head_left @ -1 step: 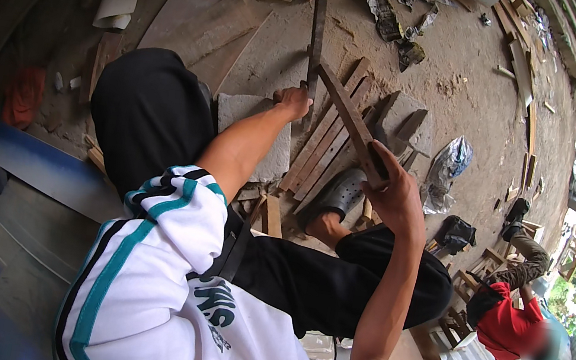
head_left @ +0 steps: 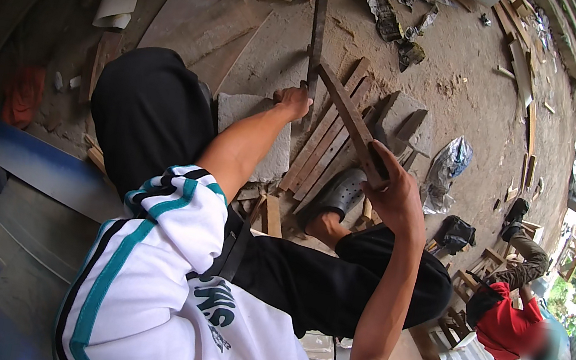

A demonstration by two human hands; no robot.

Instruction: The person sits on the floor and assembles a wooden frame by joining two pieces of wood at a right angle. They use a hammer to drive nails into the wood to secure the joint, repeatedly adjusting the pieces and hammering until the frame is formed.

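My left hand (head_left: 293,100) is closed round the lower part of a narrow dark wooden strip (head_left: 318,26) that points away from me. In my right hand (head_left: 397,201) is the near end of a second wooden strip (head_left: 348,110), which slants up to the left. Its far end meets or overlaps the first strip just beyond my left hand; I cannot tell whether they touch. Beneath and between the hands, several wooden slats (head_left: 326,129) lie side by side on the ground. A pale stone block (head_left: 256,145) sits under my left forearm.
My foot in a grey clog (head_left: 342,192) rests beside the slats. Another concrete block (head_left: 418,121), a crumpled plastic bag (head_left: 450,168) and a black bag (head_left: 455,235) lie to the right. Boards (head_left: 206,31) cover ground at the far left. A person in red (head_left: 510,321) sits at the right.
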